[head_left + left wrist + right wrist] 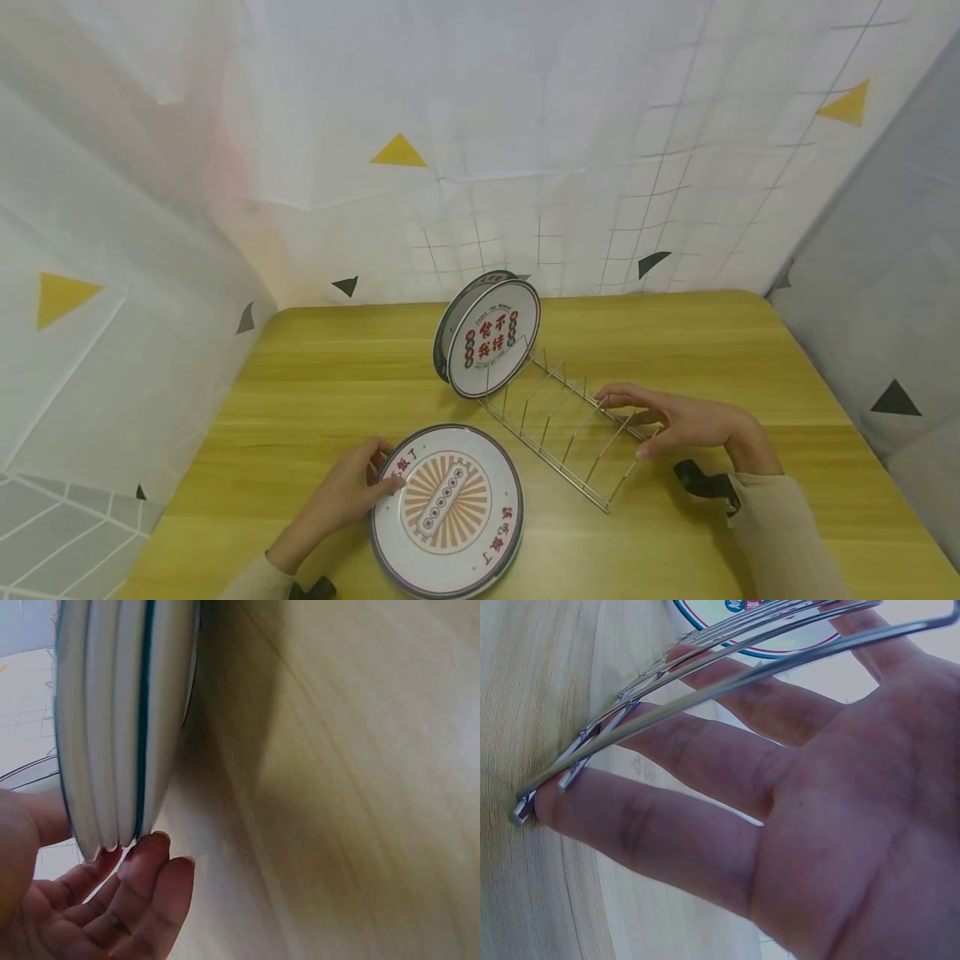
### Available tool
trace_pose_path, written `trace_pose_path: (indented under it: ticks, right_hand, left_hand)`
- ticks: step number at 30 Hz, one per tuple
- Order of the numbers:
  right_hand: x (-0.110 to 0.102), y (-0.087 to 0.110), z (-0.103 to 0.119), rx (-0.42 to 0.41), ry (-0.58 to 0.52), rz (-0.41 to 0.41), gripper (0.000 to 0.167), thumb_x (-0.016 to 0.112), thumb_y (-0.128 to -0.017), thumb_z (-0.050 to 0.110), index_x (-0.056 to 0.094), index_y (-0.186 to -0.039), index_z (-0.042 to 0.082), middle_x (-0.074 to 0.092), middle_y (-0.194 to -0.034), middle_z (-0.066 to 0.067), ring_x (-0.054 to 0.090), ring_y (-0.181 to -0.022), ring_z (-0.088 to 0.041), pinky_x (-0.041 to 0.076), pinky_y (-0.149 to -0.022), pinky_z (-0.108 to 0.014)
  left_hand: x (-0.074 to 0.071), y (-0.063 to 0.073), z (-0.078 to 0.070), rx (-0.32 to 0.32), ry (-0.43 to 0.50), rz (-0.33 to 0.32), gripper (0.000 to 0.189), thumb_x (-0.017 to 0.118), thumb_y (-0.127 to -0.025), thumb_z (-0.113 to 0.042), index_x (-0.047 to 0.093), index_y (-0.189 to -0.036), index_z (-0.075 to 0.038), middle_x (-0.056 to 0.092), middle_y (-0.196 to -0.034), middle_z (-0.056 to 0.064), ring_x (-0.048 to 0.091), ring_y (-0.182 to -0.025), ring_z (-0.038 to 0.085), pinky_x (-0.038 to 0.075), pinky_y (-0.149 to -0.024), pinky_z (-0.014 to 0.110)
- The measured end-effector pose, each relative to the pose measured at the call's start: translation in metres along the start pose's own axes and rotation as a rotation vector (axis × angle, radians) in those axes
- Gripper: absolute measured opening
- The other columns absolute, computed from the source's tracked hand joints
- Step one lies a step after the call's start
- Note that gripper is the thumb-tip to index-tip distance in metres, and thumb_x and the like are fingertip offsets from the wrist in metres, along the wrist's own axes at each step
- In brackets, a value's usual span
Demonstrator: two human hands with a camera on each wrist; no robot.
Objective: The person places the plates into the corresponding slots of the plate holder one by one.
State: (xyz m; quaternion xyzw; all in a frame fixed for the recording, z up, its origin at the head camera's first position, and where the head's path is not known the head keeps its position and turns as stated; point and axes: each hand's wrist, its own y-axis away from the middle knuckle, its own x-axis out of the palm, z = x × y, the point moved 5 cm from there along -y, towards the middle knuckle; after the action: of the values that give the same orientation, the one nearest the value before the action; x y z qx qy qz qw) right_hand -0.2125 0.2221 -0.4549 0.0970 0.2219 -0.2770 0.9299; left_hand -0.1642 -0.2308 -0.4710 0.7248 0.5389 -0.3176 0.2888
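A stack of several patterned round plates [450, 508] lies at the front of the table. My left hand [341, 492] grips its left edge, thumb over the top rim; in the left wrist view the fingertips [146, 851] reach under the plates' rims. A silver wire dish rack [543, 455] runs diagonally to the right of the stack. My right hand [693, 425] is at its right end, where fairly straight fingers [697, 754] touch the bottom rail in the right wrist view. Two plates [493, 337] stand on edge at the rack's far left end, the front one showing red characters.
The wooden table [345, 367] has a pale patterned cloth [487, 108] hanging behind it and along both sides. A dark strap piece [705, 482] sticks out at the right wrist.
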Motion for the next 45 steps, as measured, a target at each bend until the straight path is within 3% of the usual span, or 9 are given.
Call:
trace_pose_path:
  ticks: [4,8,12,19,22,28,34,40,45]
  right_hand:
    - [0.001,0.001,0.000,-0.015,0.000,-0.001,0.080,0.067,-0.090,0.003,0.019,-0.153,0.003,0.025,-0.155,-0.027,0.035,-0.142,-0.023,0.041,-0.104,-0.050]
    - [0.001,0.001,-0.002,-0.016,-0.003,-0.004,0.080,0.067,-0.089,0.003,0.021,-0.154,0.010,0.025,-0.154,-0.028,0.036,-0.142,-0.024,0.042,-0.105,-0.044]
    - [0.000,0.001,-0.002,-0.010,-0.008,-0.006,0.080,0.067,-0.089,0.003,0.021,-0.154,0.012,0.025,-0.154,-0.029,0.036,-0.142,-0.025,0.042,-0.105,-0.045]
    - [-0.001,0.003,-0.002,-0.001,0.001,-0.009,0.080,0.067,-0.090,0.004,0.021,-0.154,0.015,0.025,-0.156,-0.025,0.035,-0.142,-0.020,0.042,-0.104,-0.048]
    - [-0.001,0.004,-0.002,0.004,-0.004,-0.010,0.079,0.067,-0.090,0.004,0.021,-0.154,0.015,0.025,-0.156,-0.024,0.035,-0.142,-0.020,0.042,-0.104,-0.049]
    - [0.001,0.006,-0.003,0.001,-0.005,-0.004,0.079,0.066,-0.091,0.003,0.019,-0.154,0.006,0.024,-0.155,-0.027,0.034,-0.142,-0.021,0.042,-0.104,-0.050]
    - [0.001,0.004,-0.003,-0.008,0.011,-0.010,0.079,0.067,-0.090,0.004,0.020,-0.154,0.008,0.025,-0.155,-0.026,0.035,-0.142,-0.020,0.042,-0.104,-0.048]
    - [0.001,0.002,-0.001,-0.009,0.018,-0.010,0.078,0.067,-0.091,0.006,0.020,-0.153,0.006,0.025,-0.156,-0.024,0.035,-0.142,-0.024,0.041,-0.105,-0.050]
    - [0.000,0.002,0.000,0.003,0.013,-0.011,0.078,0.067,-0.091,0.007,0.021,-0.154,0.010,0.025,-0.156,-0.022,0.034,-0.142,-0.032,0.040,-0.104,-0.054]
  left_hand:
    - [-0.002,0.001,-0.003,-0.027,-0.042,-0.057,0.038,0.079,-0.082,-0.017,0.062,-0.116,-0.009,0.062,-0.094,-0.003,0.053,-0.073,0.008,0.047,-0.062,0.020]
    - [-0.011,0.005,-0.017,0.022,-0.071,-0.147,0.040,0.078,-0.083,-0.012,0.060,-0.119,-0.006,0.064,-0.098,0.001,0.051,-0.073,0.005,0.047,-0.063,0.019]
    - [-0.022,0.008,-0.030,0.064,-0.057,-0.194,0.040,0.073,-0.086,-0.007,0.055,-0.123,-0.006,0.065,-0.092,0.004,0.051,-0.062,0.003,0.046,-0.052,0.019]
    - [-0.031,0.012,-0.039,0.101,0.082,-0.181,0.040,0.067,-0.090,-0.003,0.051,-0.127,-0.006,0.070,-0.086,0.007,0.063,-0.062,0.002,0.051,-0.049,0.018]
    - [-0.032,0.012,-0.041,0.123,0.120,-0.193,0.048,0.069,-0.089,-0.002,0.050,-0.133,-0.009,0.071,-0.087,0.009,0.066,-0.061,0.002,0.052,-0.048,0.019]
    - [-0.031,0.014,-0.042,0.137,0.085,-0.195,0.076,0.079,-0.081,-0.009,0.043,-0.146,-0.023,0.072,-0.096,0.015,0.065,-0.061,0.000,0.052,-0.047,0.019]
    - [-0.036,0.016,-0.047,0.153,0.113,-0.208,0.067,0.079,-0.080,-0.008,0.052,-0.140,-0.021,0.070,-0.088,0.008,0.063,-0.058,0.000,0.052,-0.047,0.021]
    - [-0.055,0.017,-0.068,0.267,0.210,-0.263,0.057,0.076,-0.084,-0.005,0.057,-0.135,-0.022,0.062,-0.080,0.005,0.064,-0.056,0.004,0.052,-0.043,0.025]
    - [-0.080,0.012,-0.093,0.328,0.262,-0.394,0.054,0.075,-0.084,-0.002,0.059,-0.132,-0.020,0.066,-0.084,0.010,0.066,-0.056,0.007,0.050,-0.040,0.026]
